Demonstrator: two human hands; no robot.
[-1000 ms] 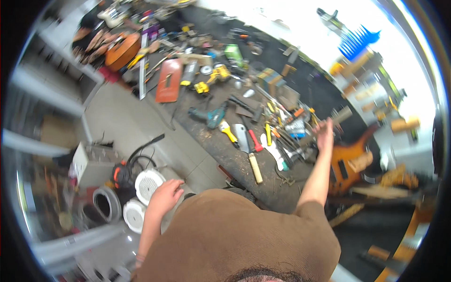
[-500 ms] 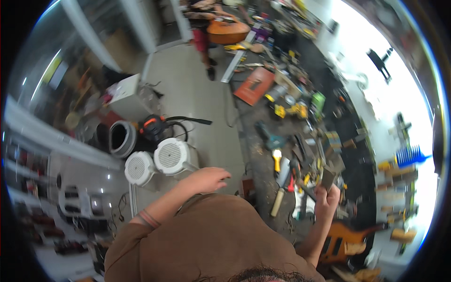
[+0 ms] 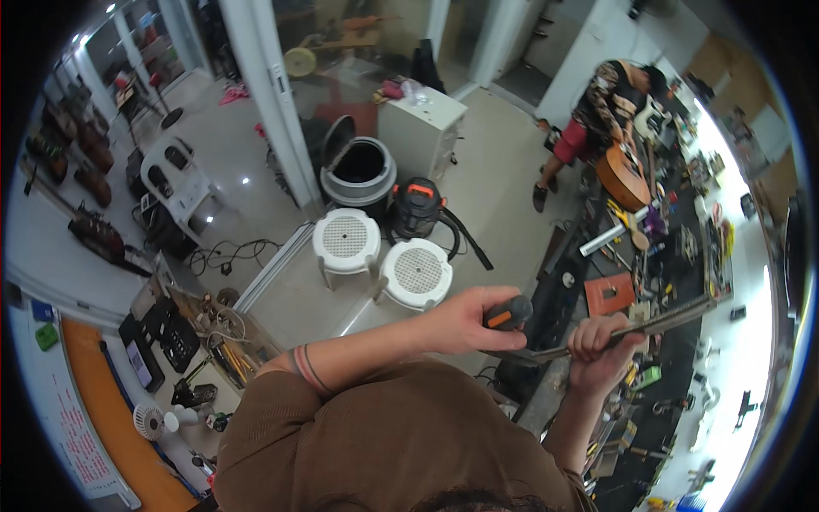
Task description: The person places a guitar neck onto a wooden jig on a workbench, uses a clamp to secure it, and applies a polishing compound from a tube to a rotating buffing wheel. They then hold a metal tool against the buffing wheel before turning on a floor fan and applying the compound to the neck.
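My left hand (image 3: 480, 322), in front of my chest, is closed around a black handle (image 3: 509, 314) with an orange mark. To its right, my right hand (image 3: 595, 354) grips a long, narrow, dark strip (image 3: 665, 320) with its fingers wrapped round it. The strip slants up to the right across the workbench. Its lower left end reaches beneath my left hand; whether it joins the black handle I cannot tell.
A cluttered workbench (image 3: 546, 401) runs along the right, bearing an orange-brown flat piece (image 3: 609, 294) and several tools. Beyond, another person (image 3: 610, 102) leans over an acoustic guitar (image 3: 624, 177). Two white stools (image 3: 418, 273), a vacuum cleaner (image 3: 418, 207) and an open bin (image 3: 358, 175) stand ahead.
My view has turned right-to-left, bringing more of the room in. My left hand, earlier without a visible object, now holds the black handle; both hands are closer together.
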